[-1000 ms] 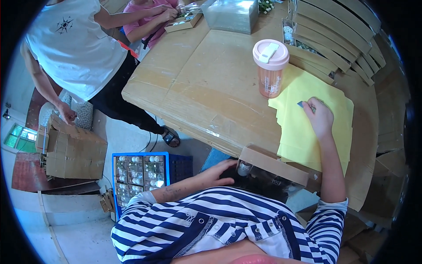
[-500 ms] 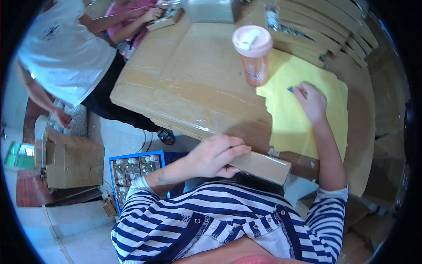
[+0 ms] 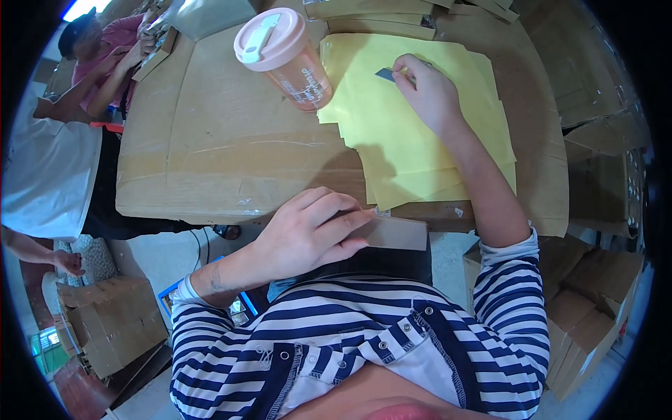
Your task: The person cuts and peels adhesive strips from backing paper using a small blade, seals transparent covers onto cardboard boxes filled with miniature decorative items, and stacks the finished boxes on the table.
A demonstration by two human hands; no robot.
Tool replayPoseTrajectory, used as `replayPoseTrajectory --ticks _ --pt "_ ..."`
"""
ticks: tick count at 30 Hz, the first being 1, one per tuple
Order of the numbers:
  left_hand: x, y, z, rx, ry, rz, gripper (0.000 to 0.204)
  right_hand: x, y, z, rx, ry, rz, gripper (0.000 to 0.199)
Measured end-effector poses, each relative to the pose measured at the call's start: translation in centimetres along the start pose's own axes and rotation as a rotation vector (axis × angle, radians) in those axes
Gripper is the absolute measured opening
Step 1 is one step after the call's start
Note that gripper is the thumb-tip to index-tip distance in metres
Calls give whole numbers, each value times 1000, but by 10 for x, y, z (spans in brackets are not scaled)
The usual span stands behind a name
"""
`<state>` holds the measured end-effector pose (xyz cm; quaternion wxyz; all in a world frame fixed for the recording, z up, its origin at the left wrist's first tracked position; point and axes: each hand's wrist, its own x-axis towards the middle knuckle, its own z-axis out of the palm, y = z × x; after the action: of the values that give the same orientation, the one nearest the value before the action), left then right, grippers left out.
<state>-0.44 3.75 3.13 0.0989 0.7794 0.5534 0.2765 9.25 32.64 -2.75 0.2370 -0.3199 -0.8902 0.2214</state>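
Note:
My left hand (image 3: 304, 227) is closed round one end of a narrow brown cardboard box (image 3: 397, 234) at the table's near edge. The fingers lie over the box, and its far end sticks out to the right. Over a stack of yellow paper sheets (image 3: 420, 168), my right hand (image 3: 428, 94) pinches a small, flat, dark blue-grey piece (image 3: 384, 73). I cannot make out what kind of piece it is. Left of the sheets stands a pink tumbler (image 3: 299, 80) with a lid, close to the paper's edge.
Flat cardboard boxes (image 3: 381, 26) are stacked at the back of the cardboard-covered table (image 3: 231, 147). A grey bin (image 3: 210, 15) stands at the back left. Two people are at the left, one in a white shirt (image 3: 56, 168). Open cartons (image 3: 584, 315) sit on the floor at right.
The whole view has swung, so the table, tumbler and sheets appear farther left and higher. My left hand still grips the box, now seen narrower. My right hand keeps its pinch over the sheets.

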Motion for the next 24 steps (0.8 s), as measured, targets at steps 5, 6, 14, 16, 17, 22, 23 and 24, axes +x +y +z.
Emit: replayPoseTrajectory --ticks 5,6,14,16,17,22,23,24 --pt "-2 -7 -8 -53 -59 -52 43 0 12 12 2 71 -143 11" --pt "1 -12 -15 -117 -147 -49 42 -1 12 13 -1 71 -136 11" --pt "48 -82 -11 -107 -100 -271 32 -2 9 15 -10 70 -154 9" --pt "59 -101 13 12 -6 -248 33 -2 10 13 8 71 -155 10" --pt "64 -105 21 136 85 -224 35 -3 10 13 30 73 -155 10" --pt "91 -116 41 365 125 -362 46 -5 5 8 32 12 -134 10" --pt "95 -119 44 441 105 -423 51 -4 5 8 35 12 -140 10" --pt "99 -121 47 441 104 -423 51 -4 6 9 35 12 -139 10"
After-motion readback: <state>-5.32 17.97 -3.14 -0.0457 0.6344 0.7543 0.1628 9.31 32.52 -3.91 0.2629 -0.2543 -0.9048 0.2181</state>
